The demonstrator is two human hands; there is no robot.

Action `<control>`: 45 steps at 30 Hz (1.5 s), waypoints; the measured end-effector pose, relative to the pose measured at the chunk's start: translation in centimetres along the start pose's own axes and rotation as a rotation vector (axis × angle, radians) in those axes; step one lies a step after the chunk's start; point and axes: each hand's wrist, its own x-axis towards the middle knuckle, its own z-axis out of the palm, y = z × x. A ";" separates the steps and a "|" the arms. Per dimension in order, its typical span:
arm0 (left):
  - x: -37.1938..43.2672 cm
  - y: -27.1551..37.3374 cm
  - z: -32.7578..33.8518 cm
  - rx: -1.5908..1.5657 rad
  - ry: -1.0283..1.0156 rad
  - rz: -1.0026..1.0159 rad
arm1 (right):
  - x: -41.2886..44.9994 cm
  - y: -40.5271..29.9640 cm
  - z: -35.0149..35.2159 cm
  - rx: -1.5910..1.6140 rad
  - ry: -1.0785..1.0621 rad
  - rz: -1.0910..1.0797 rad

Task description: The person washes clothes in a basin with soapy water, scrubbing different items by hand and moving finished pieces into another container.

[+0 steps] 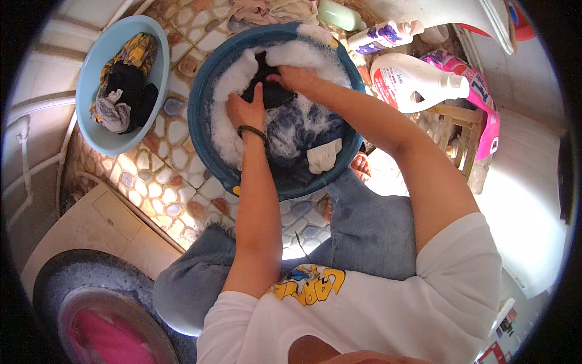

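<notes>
A blue-green plastic tub [196, 113] full of suds and wet laundry stands before me. My left hand [248, 109], with a dark bracelet at the wrist, grips the left side of a black cloth [278, 96] in the foam. Its thumb points up along the cloth while the other fingers are partly hidden. From the right, my right hand [298, 79] holds the same cloth with bent fingers. Dark blue wet fabric [295, 125] lies under the suds nearer to me. A white cloth [324, 156] rests at the tub's right front.
Left stands a light blue basin [163, 59] with dark, checked and grey clothes [122, 86]. A white detergent jug [409, 82], a purple-printed bottle [379, 37] and a wooden stool [466, 136] are right. A front-loading washing machine [86, 218] is at lower left.
</notes>
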 end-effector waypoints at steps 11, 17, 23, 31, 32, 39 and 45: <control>2.1 -1.7 -0.1 -1.589 -0.335 -0.328 | -8.8 -10.0 -8.2 0.700 0.277 -0.312; -2.3 7.6 -3.9 -1.772 -0.325 -0.330 | -7.0 -9.4 -5.7 0.293 0.634 -0.522; -2.1 6.1 -6.3 -1.398 -0.035 -0.532 | -8.2 -11.2 -4.8 -0.204 0.625 -0.555; -2.2 5.7 -6.2 -1.576 -0.276 -0.358 | -7.6 -12.4 -7.1 0.138 0.427 -0.357; -1.9 5.2 -6.0 -1.699 -0.354 -0.343 | -8.5 -12.9 -7.6 0.326 0.447 -0.425; -1.8 10.2 -7.6 -1.373 -0.080 -0.487 | -0.6 -3.5 -6.8 0.323 0.355 -0.285; 0.5 0.7 -1.1 -0.409 0.188 0.114 | -3.9 -2.0 -4.5 0.046 0.165 0.062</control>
